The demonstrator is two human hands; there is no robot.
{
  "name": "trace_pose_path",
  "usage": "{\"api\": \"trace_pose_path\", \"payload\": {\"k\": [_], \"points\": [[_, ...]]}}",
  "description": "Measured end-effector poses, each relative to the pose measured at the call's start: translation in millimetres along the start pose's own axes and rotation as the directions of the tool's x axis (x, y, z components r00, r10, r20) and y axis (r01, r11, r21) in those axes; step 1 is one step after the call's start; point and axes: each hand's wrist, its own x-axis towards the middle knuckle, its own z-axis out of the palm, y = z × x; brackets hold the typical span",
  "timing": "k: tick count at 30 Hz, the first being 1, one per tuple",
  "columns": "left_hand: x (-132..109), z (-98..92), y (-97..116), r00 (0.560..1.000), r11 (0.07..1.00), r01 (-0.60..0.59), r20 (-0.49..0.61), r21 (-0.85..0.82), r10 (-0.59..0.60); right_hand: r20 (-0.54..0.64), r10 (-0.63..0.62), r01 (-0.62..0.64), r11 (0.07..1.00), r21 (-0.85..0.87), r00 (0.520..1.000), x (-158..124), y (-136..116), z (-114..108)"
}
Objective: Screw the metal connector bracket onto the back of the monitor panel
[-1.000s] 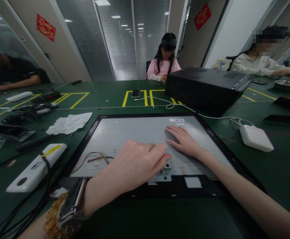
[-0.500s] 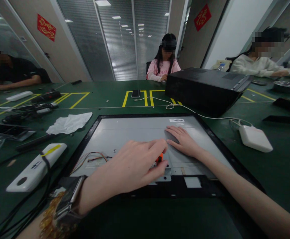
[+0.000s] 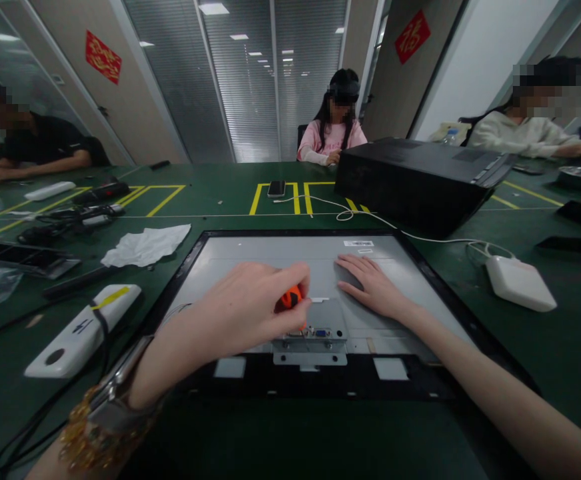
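A flat display panel lies in front of me, its grey metal back facing up inside a black frame. My left hand, with a watch and bead bracelet at the wrist, is closed around the orange-and-black handle of a screwdriver. It hovers over the metal connector bracket, where a blue video port shows. The screwdriver's tip is hidden from me. My right hand rests flat on the panel's back, right of the bracket, fingers outstretched and holding nothing.
A large black case stands behind the panel at right. A white power adapter with its cable lies to the right. On the left are a white power strip, a crumpled tissue and black cables. Several people sit around the table.
My left hand has shifted left and slightly up with the screwdriver, uncovering more of the bracket and its ports. My right hand stays on the panel. The view has shifted slightly.
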Motion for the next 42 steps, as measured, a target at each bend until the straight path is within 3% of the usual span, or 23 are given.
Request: {"api": "trace_pose_path", "payload": {"k": [11, 42], "points": [[0.1, 1.3, -12.8, 0.999, 0.988, 0.016, -0.036, 0.157, -0.011, 0.002, 0.003, -0.003, 1.000, 0.009, 1.000, -0.1, -0.5, -1.2], [0.7, 3.7, -10.3, 0.997, 0.986, 0.028, 0.065, 0.164, -0.039, 0.006, 0.001, -0.001, 1.000, -0.010, 1.000, 0.3, 0.3, 0.6]]}}
